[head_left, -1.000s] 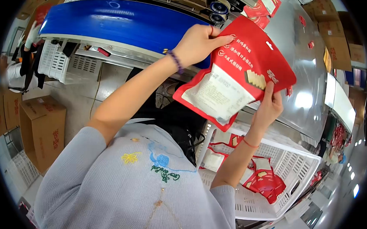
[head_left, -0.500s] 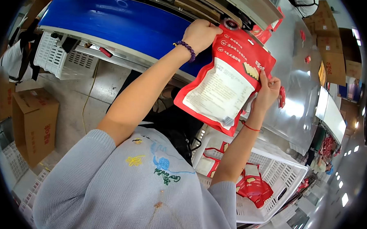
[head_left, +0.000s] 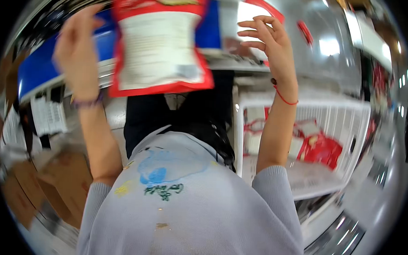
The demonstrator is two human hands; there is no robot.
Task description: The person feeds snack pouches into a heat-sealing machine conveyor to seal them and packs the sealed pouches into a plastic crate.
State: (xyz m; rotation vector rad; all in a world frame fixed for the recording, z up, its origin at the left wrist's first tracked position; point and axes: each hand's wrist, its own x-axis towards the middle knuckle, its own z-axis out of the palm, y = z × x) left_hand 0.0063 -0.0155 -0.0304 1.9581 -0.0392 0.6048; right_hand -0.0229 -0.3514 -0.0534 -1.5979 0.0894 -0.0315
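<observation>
Head view: pouch (head_left: 162,48) red-edged, white-panelled, slightly blurred.

metal table (head_left: 336,69): small red packet (head_left: 304,32) | white crate (head_left: 318,180): red-and-white pouches (head_left: 322,150)

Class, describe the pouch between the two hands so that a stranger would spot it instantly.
At the top, find the blue belt. Before it, between the left hand and right hand, is a red pouch with a white panel. Unlike the pouches in the crate, it looms large, its top cut off by the picture's edge.
</observation>
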